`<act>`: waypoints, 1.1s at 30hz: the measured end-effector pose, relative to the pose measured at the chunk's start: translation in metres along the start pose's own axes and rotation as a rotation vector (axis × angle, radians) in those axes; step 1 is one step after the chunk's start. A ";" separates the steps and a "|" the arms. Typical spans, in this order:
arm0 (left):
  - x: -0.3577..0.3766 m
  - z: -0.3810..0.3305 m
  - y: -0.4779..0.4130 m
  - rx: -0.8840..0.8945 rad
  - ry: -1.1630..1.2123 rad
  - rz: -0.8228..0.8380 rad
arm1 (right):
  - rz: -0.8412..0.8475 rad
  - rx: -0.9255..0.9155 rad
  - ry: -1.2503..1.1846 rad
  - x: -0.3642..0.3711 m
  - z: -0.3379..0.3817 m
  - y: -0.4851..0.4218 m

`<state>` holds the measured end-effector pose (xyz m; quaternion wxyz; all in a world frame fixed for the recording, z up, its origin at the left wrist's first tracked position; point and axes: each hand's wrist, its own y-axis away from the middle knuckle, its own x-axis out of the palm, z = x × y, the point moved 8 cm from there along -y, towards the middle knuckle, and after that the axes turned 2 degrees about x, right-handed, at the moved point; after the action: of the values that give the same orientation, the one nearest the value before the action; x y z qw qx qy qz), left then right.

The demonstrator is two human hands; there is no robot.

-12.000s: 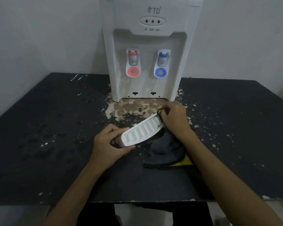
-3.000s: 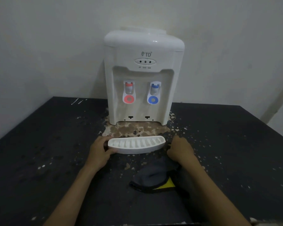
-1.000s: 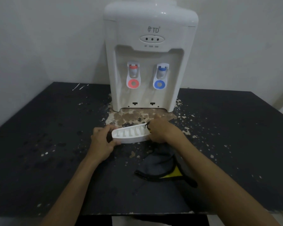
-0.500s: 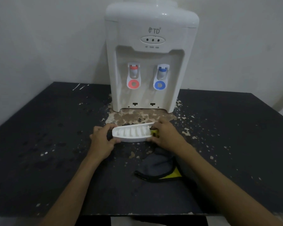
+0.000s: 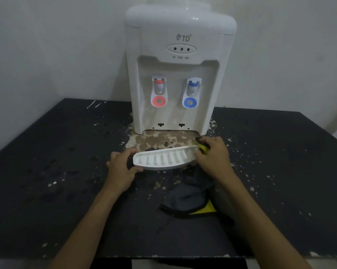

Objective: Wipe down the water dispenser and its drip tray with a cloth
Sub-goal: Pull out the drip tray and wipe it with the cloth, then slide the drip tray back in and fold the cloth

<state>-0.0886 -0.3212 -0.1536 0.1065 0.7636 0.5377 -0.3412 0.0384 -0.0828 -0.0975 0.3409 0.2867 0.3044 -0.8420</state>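
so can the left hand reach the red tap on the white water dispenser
Probably, once freed: the left hand grips the white ribbed drip tray, but nothing stands between it and the red tap.

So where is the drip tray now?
Head view, centre: the drip tray is held between left hand and right hand with cloth, in front of the water dispenser.

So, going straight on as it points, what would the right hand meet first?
The right hand meets the drip tray at once, its fingers pressing cloth there; beyond, probably the water dispenser.
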 end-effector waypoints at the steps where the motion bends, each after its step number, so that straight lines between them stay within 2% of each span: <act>1: 0.000 0.001 0.000 -0.007 0.002 0.002 | -0.019 0.068 0.023 -0.003 -0.007 -0.002; 4: 0.003 0.005 -0.001 -0.032 -0.010 0.007 | 0.013 0.310 0.197 -0.007 -0.040 -0.006; 6: 0.005 0.007 -0.003 -0.027 -0.023 0.014 | 0.045 0.366 0.238 -0.006 -0.053 -0.005; 16: 0.004 -0.001 -0.007 0.075 -0.135 -0.018 | 0.091 0.369 0.253 -0.008 -0.059 0.006; 21: 0.008 0.001 -0.009 0.053 -0.163 -0.002 | 0.243 0.171 0.493 0.006 -0.042 0.004; 24: 0.005 -0.001 -0.009 0.057 -0.033 -0.040 | 0.279 0.126 0.439 0.015 -0.040 0.002; 27: -0.001 -0.001 -0.010 0.006 0.107 -0.112 | 0.234 0.136 0.354 0.015 -0.042 -0.004; 33: -0.007 -0.009 -0.028 -0.023 0.224 -0.215 | 0.121 0.174 0.076 0.010 -0.041 -0.020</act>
<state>-0.1112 -0.3110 -0.1365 0.0174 0.7337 0.6287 -0.2571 0.0283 -0.0460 -0.1246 0.3532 0.3649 0.2249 -0.8316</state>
